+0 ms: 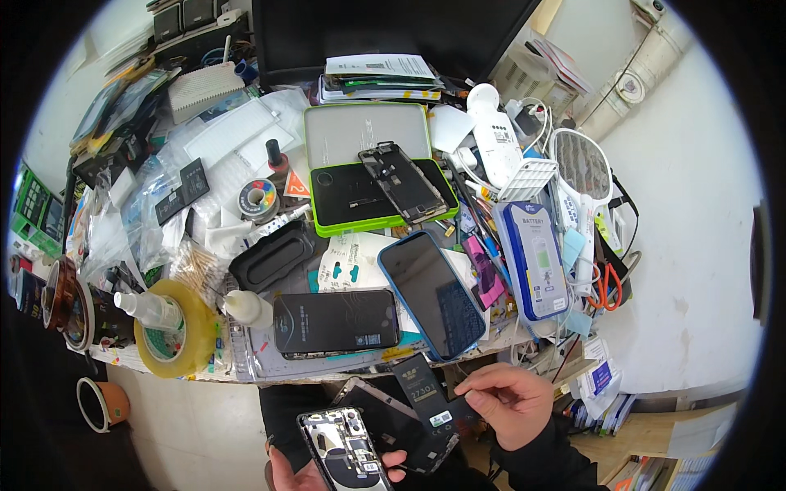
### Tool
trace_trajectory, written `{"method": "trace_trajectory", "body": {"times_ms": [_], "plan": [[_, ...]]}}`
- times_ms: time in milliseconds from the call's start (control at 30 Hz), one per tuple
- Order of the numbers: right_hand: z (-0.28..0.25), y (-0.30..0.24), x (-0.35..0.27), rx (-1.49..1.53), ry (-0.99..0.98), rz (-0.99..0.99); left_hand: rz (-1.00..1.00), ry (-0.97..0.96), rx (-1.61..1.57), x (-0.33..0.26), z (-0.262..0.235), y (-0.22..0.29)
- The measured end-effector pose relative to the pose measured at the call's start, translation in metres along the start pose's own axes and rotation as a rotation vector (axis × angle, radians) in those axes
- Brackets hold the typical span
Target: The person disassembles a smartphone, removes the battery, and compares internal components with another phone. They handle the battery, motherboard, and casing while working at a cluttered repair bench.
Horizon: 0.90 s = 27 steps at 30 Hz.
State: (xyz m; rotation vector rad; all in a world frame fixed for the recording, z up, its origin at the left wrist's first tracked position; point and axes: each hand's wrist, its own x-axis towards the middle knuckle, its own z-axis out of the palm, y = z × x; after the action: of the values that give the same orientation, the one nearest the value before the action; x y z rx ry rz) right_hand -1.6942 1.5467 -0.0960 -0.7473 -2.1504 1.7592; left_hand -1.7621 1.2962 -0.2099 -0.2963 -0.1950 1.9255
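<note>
My left hand (307, 473) grips an opened phone body (344, 446) at the lower edge, its bare insides facing up. A dark screen panel (393, 417) hangs open beside that body. My right hand (509, 399) pinches a black phone battery (430, 393) by its lower end, just above the screen panel and below the desk's front edge. Both hands are over my lap.
The crowded desk (246, 364) carries a blue-cased phone (431, 293), a black phone (336, 321), a green-rimmed case with a phone frame (403, 182), a blue battery box (536, 260), a yellow tape roll (176, 331), small bottles, orange scissors (607, 286) and a monitor (385, 33).
</note>
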Motion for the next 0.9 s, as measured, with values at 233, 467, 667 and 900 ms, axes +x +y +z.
{"method": "trace_trajectory", "body": {"times_ms": [233, 467, 667, 900], "plan": [[0.005, -0.006, -0.003, -0.035, -0.121, 0.06, 0.005, 0.05, 0.054, 0.001, 0.004, -0.001], [0.007, -0.007, -0.004, -0.075, -0.07, 0.021, 0.013, 0.019, -0.012, -0.002, 0.005, -0.004], [-0.003, -0.008, -0.004, -0.067, 0.002, -0.059, -0.019, -0.061, -0.095, -0.006, -0.003, -0.001], [-0.001, -0.008, -0.005, -0.042, -0.065, -0.03, -0.034, -0.136, -0.073, -0.007, -0.009, 0.0]]}}
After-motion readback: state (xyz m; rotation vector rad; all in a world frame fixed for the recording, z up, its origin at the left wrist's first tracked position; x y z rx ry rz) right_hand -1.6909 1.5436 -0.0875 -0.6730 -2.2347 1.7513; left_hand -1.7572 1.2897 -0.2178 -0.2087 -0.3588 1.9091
